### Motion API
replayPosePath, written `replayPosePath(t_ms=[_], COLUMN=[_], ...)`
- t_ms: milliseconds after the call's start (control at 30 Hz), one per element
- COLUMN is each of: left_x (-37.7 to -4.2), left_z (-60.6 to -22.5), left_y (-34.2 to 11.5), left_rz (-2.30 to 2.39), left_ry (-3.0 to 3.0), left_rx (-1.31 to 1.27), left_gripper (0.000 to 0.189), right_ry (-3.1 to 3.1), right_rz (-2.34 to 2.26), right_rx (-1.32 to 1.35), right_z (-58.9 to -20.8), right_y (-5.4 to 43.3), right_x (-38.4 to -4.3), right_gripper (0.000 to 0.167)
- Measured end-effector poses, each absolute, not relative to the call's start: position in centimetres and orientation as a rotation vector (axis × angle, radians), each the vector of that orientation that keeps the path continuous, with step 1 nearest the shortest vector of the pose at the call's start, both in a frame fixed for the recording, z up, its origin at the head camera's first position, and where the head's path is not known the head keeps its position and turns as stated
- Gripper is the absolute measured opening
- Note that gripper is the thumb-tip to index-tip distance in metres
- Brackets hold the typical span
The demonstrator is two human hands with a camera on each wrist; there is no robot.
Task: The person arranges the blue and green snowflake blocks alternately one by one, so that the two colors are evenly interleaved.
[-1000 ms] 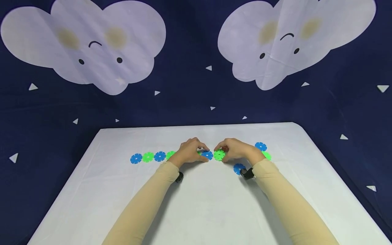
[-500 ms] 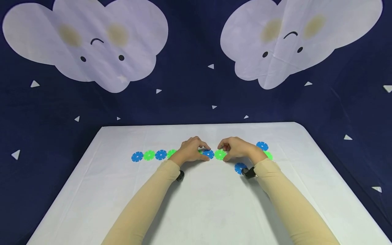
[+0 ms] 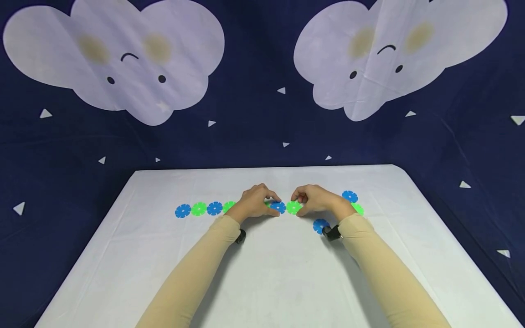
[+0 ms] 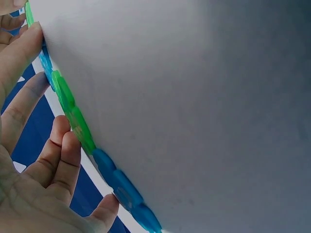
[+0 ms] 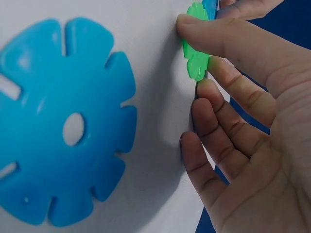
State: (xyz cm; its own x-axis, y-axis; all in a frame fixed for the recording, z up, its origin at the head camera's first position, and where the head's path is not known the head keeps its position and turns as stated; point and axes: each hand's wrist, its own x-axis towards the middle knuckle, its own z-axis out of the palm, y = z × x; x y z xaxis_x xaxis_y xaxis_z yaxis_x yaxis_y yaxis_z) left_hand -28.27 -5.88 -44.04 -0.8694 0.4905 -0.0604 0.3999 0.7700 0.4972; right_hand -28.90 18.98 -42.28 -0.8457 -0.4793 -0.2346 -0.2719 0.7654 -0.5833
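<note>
My left hand [image 3: 255, 201] pinches a blue notched plastic disc [image 3: 278, 208] between thumb and index finger, at its near and far edges. In the left wrist view that blue disc [image 4: 46, 63] sits in line with green and blue discs, partly covered by the fingers. My right hand [image 3: 316, 199] holds a green notched disc [image 3: 293, 207] right beside the blue one, thumb at its near edge and index finger at its far edge. The right wrist view has this green disc [image 5: 197, 65] almost edge-on, the other fingers loosely bent below it.
A row of alternating discs runs left, from a green disc [image 3: 229, 207] to a blue end disc [image 3: 182, 211], partly behind the left hand. A loose blue disc [image 3: 320, 226] lies by the right wrist camera [image 3: 332, 232]. Beyond the right wrist are another blue disc [image 3: 350, 196] and green disc [image 3: 358, 209].
The right index fingertip has shifted slightly right along the green disc's far edge. The left hand and the row look the same; the head view has shifted slightly.
</note>
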Motion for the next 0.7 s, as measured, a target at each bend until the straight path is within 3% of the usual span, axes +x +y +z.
replayPosePath(t_ms=[700], left_x=[-28.1], left_z=[-43.5], left_y=[-5.2], left_rz=[0.517], left_ry=[2.787], left_rx=[0.705], left_gripper=[0.049], right_ry=[2.602], right_rz=[-0.757], right_rx=[-0.608], right_z=[-41.0], right_y=[21.8], right_x=[-27.8], right_gripper=[0.037])
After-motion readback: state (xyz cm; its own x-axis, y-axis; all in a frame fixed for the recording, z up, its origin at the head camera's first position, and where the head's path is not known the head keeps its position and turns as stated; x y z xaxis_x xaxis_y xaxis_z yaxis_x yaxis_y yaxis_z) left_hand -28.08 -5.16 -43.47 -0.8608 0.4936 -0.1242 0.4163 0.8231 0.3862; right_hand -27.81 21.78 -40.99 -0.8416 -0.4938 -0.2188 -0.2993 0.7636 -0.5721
